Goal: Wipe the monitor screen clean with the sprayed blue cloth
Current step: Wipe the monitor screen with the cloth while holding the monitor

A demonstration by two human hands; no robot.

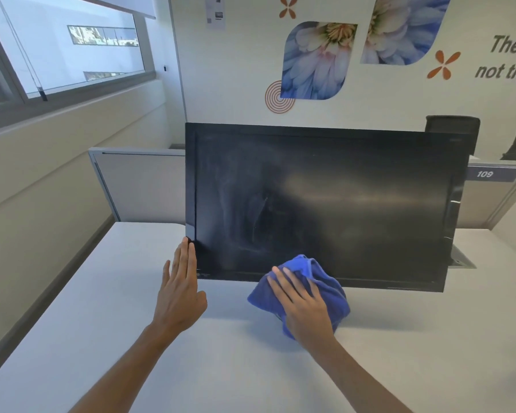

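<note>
A black monitor (340, 189) stands on the white desk (131, 323), its dark screen streaked with pale smears left of the middle. A bunched blue cloth (325, 281) lies against the screen's lower edge, left of centre. My right hand (303, 305) presses flat on the cloth with straight fingers. My left hand (181, 287) is flat with fingers together, its fingertips touching the monitor's lower left corner.
A grey partition (137, 186) stands behind the desk at the left, and another bears a label "109" (484, 174) at the right. Black chair backs (452, 123) rise behind the monitor. A window runs along the left wall.
</note>
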